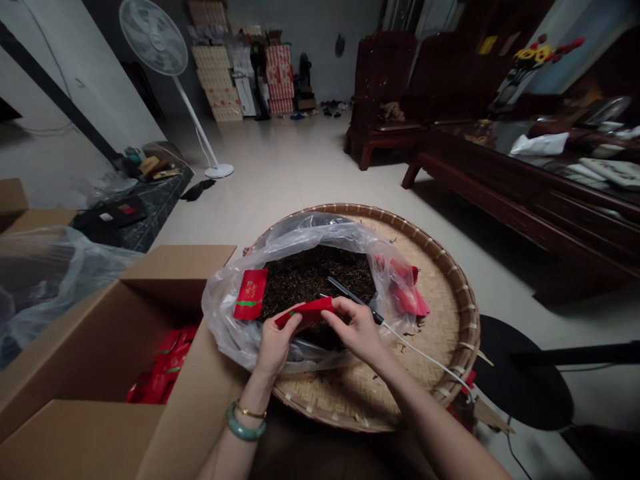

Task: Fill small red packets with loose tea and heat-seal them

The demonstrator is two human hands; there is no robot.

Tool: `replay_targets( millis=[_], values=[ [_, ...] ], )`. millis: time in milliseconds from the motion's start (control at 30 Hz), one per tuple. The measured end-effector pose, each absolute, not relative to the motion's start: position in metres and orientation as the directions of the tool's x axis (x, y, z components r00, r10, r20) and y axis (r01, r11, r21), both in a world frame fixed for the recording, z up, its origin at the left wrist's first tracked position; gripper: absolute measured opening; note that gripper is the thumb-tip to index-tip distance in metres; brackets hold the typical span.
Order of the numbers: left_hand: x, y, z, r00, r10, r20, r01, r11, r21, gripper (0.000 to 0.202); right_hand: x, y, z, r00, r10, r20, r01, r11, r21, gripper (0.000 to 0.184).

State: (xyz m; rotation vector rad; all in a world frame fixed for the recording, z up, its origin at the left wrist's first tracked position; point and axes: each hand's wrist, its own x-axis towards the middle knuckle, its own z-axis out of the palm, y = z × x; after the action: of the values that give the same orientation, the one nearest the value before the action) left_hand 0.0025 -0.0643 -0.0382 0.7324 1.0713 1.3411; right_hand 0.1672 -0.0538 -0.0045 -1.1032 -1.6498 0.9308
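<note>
Both hands hold one small red packet [309, 311] over a clear plastic bag [240, 333] full of dark loose tea leaves [305, 273]. My left hand [275, 341] pinches the packet's left end; a green bangle is on that wrist. My right hand [354, 328] grips its right end, fingers curled. A dark slim tool with a white cable [425, 357] lies across the tea right by my right hand. Another red packet [251, 294] stands on the bag's left rim. More red packets [410, 293] lie at its right side. The bag rests on a round woven bamboo tray [450, 293].
An open cardboard box [100, 347] at the left holds several red packets [163, 373]. A clear bag [45, 280] lies at the far left. A dark wooden table [525, 193], chairs, a standing fan [165, 60], stacked boxes and a black round stool [525, 380] surround the tiled floor.
</note>
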Motion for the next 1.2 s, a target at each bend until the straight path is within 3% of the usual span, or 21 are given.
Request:
replay_targets(
  millis=[167, 333, 500, 600, 667, 733, 833, 900, 1200],
  values=[
    [0.004, -0.066, -0.032, 0.078, 0.973, -0.217, -0.468, 0.228, 0.854, 0.040, 0.167, -0.053, -0.001, -0.442, 0.894, 0.073, -0.002, 0.080, -0.997, 0.034],
    [-0.009, -0.061, -0.032, 0.171, 0.959, -0.227, -0.386, 0.277, 0.880, 0.060, 0.170, -0.048, -0.002, -0.577, 0.816, -0.025, -0.015, -0.042, -0.999, 0.050],
    [-0.021, -0.053, -0.041, 0.130, 0.981, -0.142, -0.139, 0.160, 0.977, 0.063, 0.168, -0.047, -0.003, -0.572, 0.818, -0.063, -0.073, -0.128, -0.989, 0.058],
    [-0.026, -0.053, -0.040, -0.024, 0.997, 0.072, 0.124, -0.068, 0.990, 0.055, 0.169, -0.046, -0.004, -0.541, 0.837, -0.086, -0.072, -0.148, -0.986, 0.060],
    [-0.027, -0.055, -0.038, -0.062, 0.937, 0.344, 0.411, -0.290, 0.864, 0.054, 0.168, -0.044, -0.008, -0.507, 0.858, -0.080, -0.056, -0.126, -0.990, 0.061],
    [-0.027, -0.057, -0.035, 0.108, 0.842, 0.528, 0.650, -0.462, 0.604, 0.061, 0.167, -0.043, -0.013, -0.491, 0.868, -0.078, -0.039, -0.111, -0.993, 0.062],
    [-0.022, -0.059, -0.034, 0.360, 0.761, 0.540, 0.739, -0.586, 0.332, 0.057, 0.162, -0.041, -0.017, -0.480, 0.872, -0.094, 0.018, -0.098, -0.995, 0.063],
    [-0.020, -0.057, -0.036, 0.381, 0.757, 0.532, 0.746, -0.591, 0.307, 0.057, 0.158, -0.040, -0.016, -0.491, 0.866, -0.093, 0.050, -0.078, -0.996, 0.064],
    [-0.021, -0.049, -0.039, 0.282, 0.770, 0.572, 0.688, -0.578, 0.439, 0.046, 0.154, -0.036, 0.004, -0.589, 0.804, -0.085, 0.033, -0.081, -0.996, 0.063]
  ],
)
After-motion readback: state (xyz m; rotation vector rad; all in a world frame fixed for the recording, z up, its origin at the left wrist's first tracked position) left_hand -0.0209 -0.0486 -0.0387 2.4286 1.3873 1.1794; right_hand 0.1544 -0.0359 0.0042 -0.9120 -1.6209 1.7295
